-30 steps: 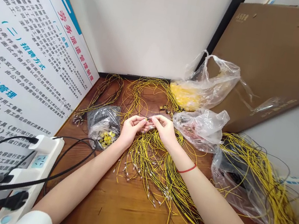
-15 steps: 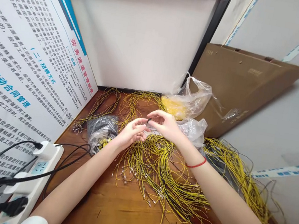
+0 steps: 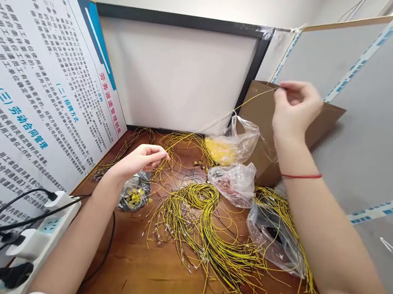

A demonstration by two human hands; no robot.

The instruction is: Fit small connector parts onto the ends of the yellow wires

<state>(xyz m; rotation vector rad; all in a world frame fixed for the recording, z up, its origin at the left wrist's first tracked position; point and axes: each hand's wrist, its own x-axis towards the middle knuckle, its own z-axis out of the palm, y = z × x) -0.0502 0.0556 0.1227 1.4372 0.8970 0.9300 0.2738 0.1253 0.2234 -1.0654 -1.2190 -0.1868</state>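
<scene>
A thin yellow wire [image 3: 254, 98] is stretched on a slant between my two hands. My right hand [image 3: 296, 111], raised before the brown paper bag at the right, pinches its upper end. My left hand [image 3: 140, 163] is lower, above the table's left side, with fingertips closed on the wire's lower part; any small piece there is too small to make out. Below and between the hands lies a big bundle of yellow and black wires [image 3: 207, 215] with pale tips. Under my left hand sits a small plastic bag of yellow and black bits [image 3: 134, 198].
Further back are a clear bag of yellow pieces [image 3: 220, 150], another clear bag [image 3: 233, 183] and more wires [image 3: 186, 141]. A bag with black contents [image 3: 273, 241] lies at right, by the brown paper bag [image 3: 259, 112]. A power strip [image 3: 49, 227] with cables stands left.
My hands were close together over the bundle, with a small dark piece between them. Now the right hand is far up and right, the left slightly left, with the wire stretched between. The view has tilted up.
</scene>
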